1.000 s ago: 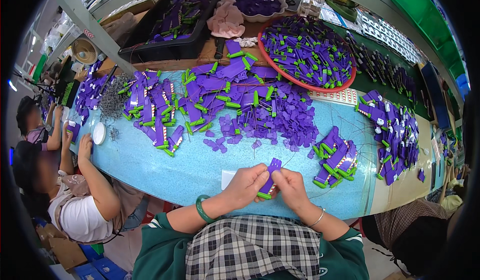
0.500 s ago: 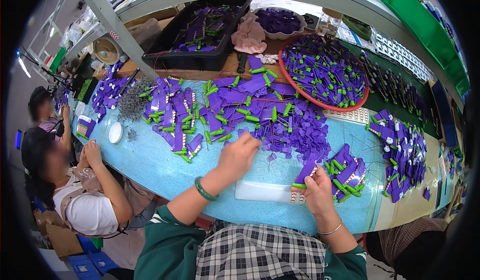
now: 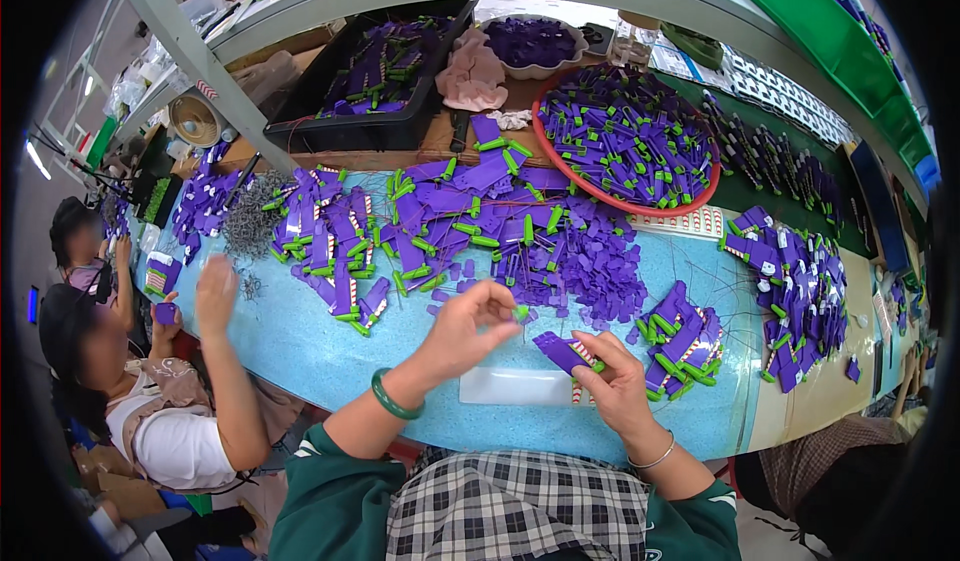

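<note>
Between the thumb and fingers of my right hand is a flat purple piece with a striped red-and-white edge and a green end, tilted above the table. To its left, my left hand has its thumb and forefinger curled toward each other, with a small green piece at the fingertips. Under the hands lies a white strip, with striped stickers beside my right hand. Beyond my left hand spreads a heap of small purple pieces. A pile of purple-and-green pieces lies right of my right hand.
More purple-and-green pieces cover the table's far side. A red-rimmed basket, a black tray and a scalloped bowl stand behind. Grey metal shelf post rises at left. A co-worker's raised hand is nearby.
My left hand has drawn back from the purple heap and now has a small green piece at its fingertips. My right hand has turned and raised its purple piece slightly. The co-worker's hands have separated.
</note>
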The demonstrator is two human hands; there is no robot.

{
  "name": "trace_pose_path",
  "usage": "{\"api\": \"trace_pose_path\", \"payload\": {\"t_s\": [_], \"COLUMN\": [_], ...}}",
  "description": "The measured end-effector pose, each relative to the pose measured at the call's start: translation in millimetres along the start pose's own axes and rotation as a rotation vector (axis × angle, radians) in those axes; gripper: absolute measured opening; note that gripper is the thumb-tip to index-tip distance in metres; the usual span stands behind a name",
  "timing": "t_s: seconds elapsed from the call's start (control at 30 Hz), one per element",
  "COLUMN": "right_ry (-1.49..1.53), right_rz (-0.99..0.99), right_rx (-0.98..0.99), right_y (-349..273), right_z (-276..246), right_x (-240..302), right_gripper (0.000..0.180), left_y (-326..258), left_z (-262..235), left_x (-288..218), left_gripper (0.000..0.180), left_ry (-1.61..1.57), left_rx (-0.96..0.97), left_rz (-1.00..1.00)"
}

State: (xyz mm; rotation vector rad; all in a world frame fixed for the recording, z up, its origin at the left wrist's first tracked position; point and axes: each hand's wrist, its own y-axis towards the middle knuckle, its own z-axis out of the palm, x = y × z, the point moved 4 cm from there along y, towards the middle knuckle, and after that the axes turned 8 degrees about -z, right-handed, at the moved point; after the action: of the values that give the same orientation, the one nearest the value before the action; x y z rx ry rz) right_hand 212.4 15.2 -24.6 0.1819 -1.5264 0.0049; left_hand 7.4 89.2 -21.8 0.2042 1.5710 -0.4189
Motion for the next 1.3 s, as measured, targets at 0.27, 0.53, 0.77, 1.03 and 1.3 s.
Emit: {"api": "trace_pose_path", "payload": {"t_s": [0.27, 0.53, 0.77, 1.03, 1.3], "right_ry": [-0.434, -0.499, -0.467, -0.343, 0.297], "right_rz": [-0.340, -0.239, -0.016, -0.078, 0.189], "right_rx": [-0.074, 0.119, 0.438, 0.309, 0.033], "right_y": [-4.7, -8.5, -9.0, -13.4, -11.8], "right_z": [5.7, -4.7, -23.5, 3.2, 10.8], "right_x": [10.4, 13.5, 5.3, -0.2, -16.9], "right_gripper": [0.047, 0.047, 0.046, 0.041, 0.044], "left_y": [-31.3, -35.9, -50.1, -46.4, -37.7], "left_z": [33.3, 36.7, 47.6, 44.7, 52.4], "left_x": [13.6, 35.4, 44.0, 29.1, 9.0], "left_gripper": [0.023, 0.015, 0.013, 0.011, 0.010], "left_ry": [-0.400, -0.409, -0.158, -0.176, -0.136], "left_rx": [-0.002, -0.003, 0.166, 0.232, 0.136], "left_rz": [-0.101, -0.240, -0.325, -0.330, -0.160]}}
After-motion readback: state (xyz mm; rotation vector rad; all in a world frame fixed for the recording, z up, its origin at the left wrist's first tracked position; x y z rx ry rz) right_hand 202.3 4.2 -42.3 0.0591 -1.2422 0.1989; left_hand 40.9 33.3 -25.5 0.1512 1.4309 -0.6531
